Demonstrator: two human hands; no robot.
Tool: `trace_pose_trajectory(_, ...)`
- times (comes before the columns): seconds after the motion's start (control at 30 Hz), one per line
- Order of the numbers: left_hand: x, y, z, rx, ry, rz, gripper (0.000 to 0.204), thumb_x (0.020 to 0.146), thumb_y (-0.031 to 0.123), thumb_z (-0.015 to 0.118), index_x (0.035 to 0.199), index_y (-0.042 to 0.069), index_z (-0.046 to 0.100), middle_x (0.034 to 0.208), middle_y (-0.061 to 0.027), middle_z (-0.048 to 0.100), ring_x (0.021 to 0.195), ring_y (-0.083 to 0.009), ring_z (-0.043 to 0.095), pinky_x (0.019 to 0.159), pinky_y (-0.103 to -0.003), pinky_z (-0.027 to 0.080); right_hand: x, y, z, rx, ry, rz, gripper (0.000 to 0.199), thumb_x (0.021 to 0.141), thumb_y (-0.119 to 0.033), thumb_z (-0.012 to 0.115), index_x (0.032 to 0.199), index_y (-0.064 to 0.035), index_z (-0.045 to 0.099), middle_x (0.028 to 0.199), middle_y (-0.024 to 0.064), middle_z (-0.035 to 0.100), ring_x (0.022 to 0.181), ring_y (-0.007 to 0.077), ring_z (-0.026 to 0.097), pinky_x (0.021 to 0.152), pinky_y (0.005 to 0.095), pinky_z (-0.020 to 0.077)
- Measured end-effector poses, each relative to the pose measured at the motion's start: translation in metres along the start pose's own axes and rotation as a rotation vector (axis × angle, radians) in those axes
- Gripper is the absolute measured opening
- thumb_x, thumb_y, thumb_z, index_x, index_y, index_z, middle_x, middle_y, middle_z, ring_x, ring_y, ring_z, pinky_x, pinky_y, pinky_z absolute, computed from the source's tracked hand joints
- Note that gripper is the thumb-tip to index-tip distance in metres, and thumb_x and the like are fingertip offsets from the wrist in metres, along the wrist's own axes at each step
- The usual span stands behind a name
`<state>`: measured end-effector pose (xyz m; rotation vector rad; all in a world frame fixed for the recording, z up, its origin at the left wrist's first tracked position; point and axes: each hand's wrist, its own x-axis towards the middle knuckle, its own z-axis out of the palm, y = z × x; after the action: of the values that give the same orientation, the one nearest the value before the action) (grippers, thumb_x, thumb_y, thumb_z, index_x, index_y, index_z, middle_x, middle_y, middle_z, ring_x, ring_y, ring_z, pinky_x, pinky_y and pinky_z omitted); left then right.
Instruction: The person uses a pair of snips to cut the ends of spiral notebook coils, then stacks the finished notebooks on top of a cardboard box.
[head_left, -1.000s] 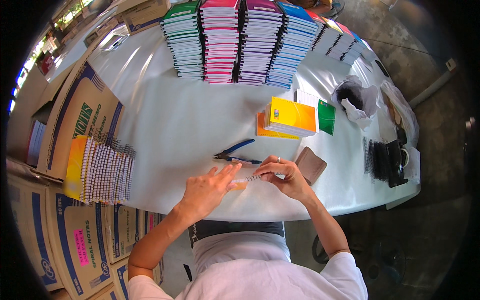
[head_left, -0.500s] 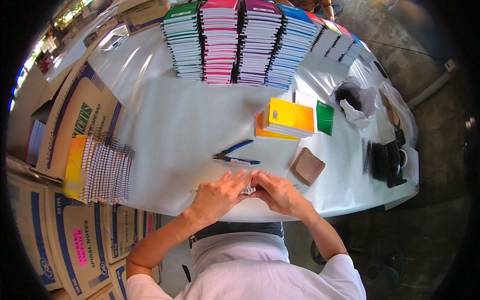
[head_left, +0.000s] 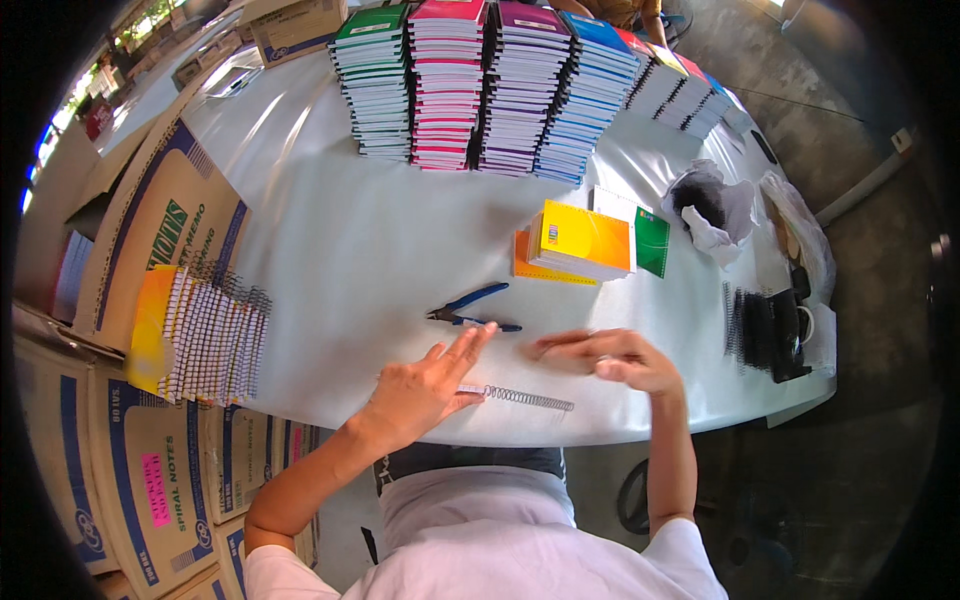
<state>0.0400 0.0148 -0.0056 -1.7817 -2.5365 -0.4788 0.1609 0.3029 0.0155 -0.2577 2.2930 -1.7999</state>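
I see left hand (head_left: 425, 385) flat, fingers spread, pinning one end of wire spiral (head_left: 520, 397) on white table (head_left: 350, 260); right hand (head_left: 610, 357) blurred, empty, loosely open above spiral; blue pliers (head_left: 472, 309) just beyond

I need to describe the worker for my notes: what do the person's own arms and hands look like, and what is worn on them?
Both forearms are bare. The left hand and the right hand wear no gloves. No watch or ring can be seen, though the right hand is blurred. Short white sleeves of a white T-shirt cover only the upper arms near the shoulders.
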Motion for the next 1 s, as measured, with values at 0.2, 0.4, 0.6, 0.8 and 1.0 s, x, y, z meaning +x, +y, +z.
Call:
trace_pose_trajectory(0.2,-0.005,-0.01,-0.008,0.016,-0.018,-0.059,0.104,0.077,0.05,0.073,0.155,0.01,0.017,0.12,-0.0101,0.065,0.082,-0.0241,0.07,0.059,-0.036,0.057,0.052,0.006,0.024,0.124,-0.206,-0.107,0.047,0.09,-0.036,0.066,0.123,-0.0037,0.066,0.129,0.0177,0.062,0.119,0.0326,0.058,0.103,0.0381,0.0426)
trace_pose_trajectory(0.4,-0.006,-0.016,-0.005,0.026,-0.009,-0.052,0.102,0.078,0.054,0.07,0.156,0.014,0.017,0.117,-0.011,0.066,0.08,-0.0247,0.07,0.059,-0.036,0.058,0.059,0.015,0.032,0.316,-0.233,-0.148,0.047,0.088,-0.032,0.067,0.122,-0.0011,0.066,0.135,0.0184,0.057,0.125,0.0318,0.053,0.105,0.0393,0.04)
trace_pose_trajectory(0.6,-0.01,-0.018,-0.007,0.007,0.032,-0.072,0.102,0.076,0.052,0.072,0.155,0.017,0.019,0.112,-0.0091,0.066,0.081,-0.023,0.07,0.058,-0.036,0.058,0.064,0.021,0.039,0.334,-0.22,-0.193,0.049,0.088,-0.036,0.067,0.12,0.0003,0.067,0.134,0.0205,0.058,0.127,0.0342,0.052,0.107,0.0413,0.0387)
trace_pose_trajectory(0.8,-0.016,-0.026,-0.007,0.032,0.047,-0.108,0.098,0.074,0.051,0.074,0.154,0.019,0.025,0.12,-0.0034,0.063,0.086,-0.0184,0.068,0.058,-0.034,0.058,0.076,0.013,0.045,0.049,-0.163,-0.012,0.053,0.086,-0.043,0.068,0.118,-0.0008,0.069,0.132,0.0228,0.058,0.126,0.035,0.052,0.107,0.044,0.0378)
trace_pose_trajectory(1.0,-0.024,-0.034,-0.006,-0.111,0.056,-0.202,0.099,0.073,0.048,0.076,0.153,0.023,0.025,0.133,-0.0043,0.059,0.097,-0.0202,0.069,0.066,-0.037,0.059,0.085,0.017,0.046,0.201,-0.209,-0.124,0.049,0.085,-0.037,0.071,0.119,-0.0017,0.069,0.134,0.0183,0.058,0.126,0.0315,0.052,0.106,0.041,0.0387)
